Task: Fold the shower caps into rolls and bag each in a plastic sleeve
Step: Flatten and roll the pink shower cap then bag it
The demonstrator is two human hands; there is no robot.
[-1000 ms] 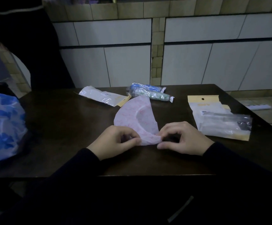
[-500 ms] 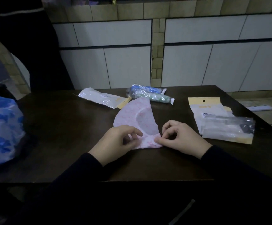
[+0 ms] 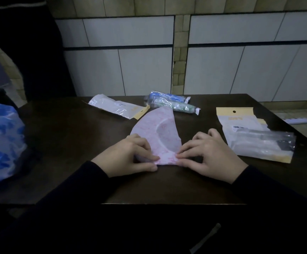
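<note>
Both hands have dropped flatter onto the bench [image 3: 61, 136] since the earlier frames, and the near point of the pink cap [image 3: 158, 134] now lies turned over on itself between them, where before it was only pinched up. The left hand [image 3: 128, 156] rests knuckles-up on the cap's near left edge, fingers curled and closed down on the plastic, thumb tucked under along the fold. The right hand [image 3: 209, 153] sits opposite, its fingertips pressed on the near right corner of the same fold, its other fingers spread loosely on the wood.

The cap itself is already folded to a fan-shaped wedge, spreading away from the hands toward the far side of the bench, with its narrow end under the fingertips. By my reading the step in hand is the start of the roll: the first turn is being set at the narrow end. Next comes rolling that turn away from the body, both hands moving together and keeping the thin film tight so it does not spring open or skew.

Beyond the cap's far edge lie two bagged rolls [image 3: 171, 104], blue and green, so part of the task appears done. Just beside the right hand, on its outer side, is a stack of sleeves [image 3: 259, 142]; another packet [image 3: 116, 107] lies beyond the left hand. Well off to the left sits a blue-patterned bag [image 3: 0, 140].
</note>
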